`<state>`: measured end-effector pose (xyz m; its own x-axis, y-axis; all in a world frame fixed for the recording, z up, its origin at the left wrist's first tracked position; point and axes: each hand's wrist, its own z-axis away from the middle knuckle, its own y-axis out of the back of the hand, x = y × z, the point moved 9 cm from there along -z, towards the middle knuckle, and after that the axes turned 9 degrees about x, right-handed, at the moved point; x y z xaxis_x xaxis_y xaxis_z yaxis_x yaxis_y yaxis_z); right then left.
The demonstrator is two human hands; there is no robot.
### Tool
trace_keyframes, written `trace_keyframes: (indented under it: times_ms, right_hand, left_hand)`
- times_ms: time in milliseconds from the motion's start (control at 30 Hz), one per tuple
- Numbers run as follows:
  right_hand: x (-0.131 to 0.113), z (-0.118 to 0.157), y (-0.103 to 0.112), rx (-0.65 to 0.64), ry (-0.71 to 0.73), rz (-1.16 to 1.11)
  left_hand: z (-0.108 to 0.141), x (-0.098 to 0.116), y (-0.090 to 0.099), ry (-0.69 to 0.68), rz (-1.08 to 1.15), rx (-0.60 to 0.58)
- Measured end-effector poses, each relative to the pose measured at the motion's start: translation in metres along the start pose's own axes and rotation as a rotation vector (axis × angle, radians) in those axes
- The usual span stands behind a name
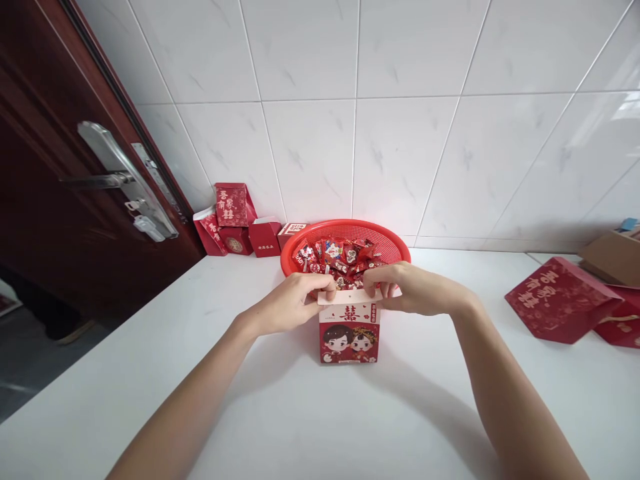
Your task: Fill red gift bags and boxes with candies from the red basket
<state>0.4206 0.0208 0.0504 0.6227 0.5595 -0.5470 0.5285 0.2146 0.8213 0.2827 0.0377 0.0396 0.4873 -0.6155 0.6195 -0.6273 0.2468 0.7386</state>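
Observation:
A red and white box with two cartoon faces stands upright on the white table, right in front of a red basket. Its pale top flap is pinched at both ends. My left hand grips the flap's left end between thumb and curled fingers. At the right end my right hand holds the flap in the same way. Wrapped red candies fill the basket behind the hands. The inside of the box is hidden.
Several red boxes stand by the wall at the back left. A large red box lies at the right, near a brown carton. A dark red door is at the left.

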Motion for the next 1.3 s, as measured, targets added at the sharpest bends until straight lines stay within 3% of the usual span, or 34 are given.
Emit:
trace_keyframes:
  times_ms: [100, 333, 533, 867, 1033, 1300]
  right_hand:
    - [0.001, 0.000, -0.003, -0.044, -0.020, -0.055]
    - [0.004, -0.003, -0.002, 0.005, -0.091, -0.043]
    - [0.013, -0.004, -0.008, 0.035, -0.240, 0.179]
    - [0.013, -0.006, -0.017, -0.050, -0.194, 0.135]
    - [0.011, -0.002, -0.015, -0.100, -0.124, -0.002]
    - [0.008, -0.006, -0.019, -0.043, -0.094, 0.041]
  left_hand:
    - [0.001, 0.003, 0.000, -0.005, 0.018, -0.018]
    - [0.005, 0.002, 0.001, 0.052, 0.021, -0.092]
    - [0.001, 0.000, -0.004, 0.056, 0.062, -0.046]
    - [0.001, -0.002, -0.003, 0.055, 0.105, -0.065]
    - [0.000, -0.004, -0.004, 0.078, 0.123, -0.053]
    - [-0.001, -0.005, -0.004, 0.051, 0.051, -0.038]
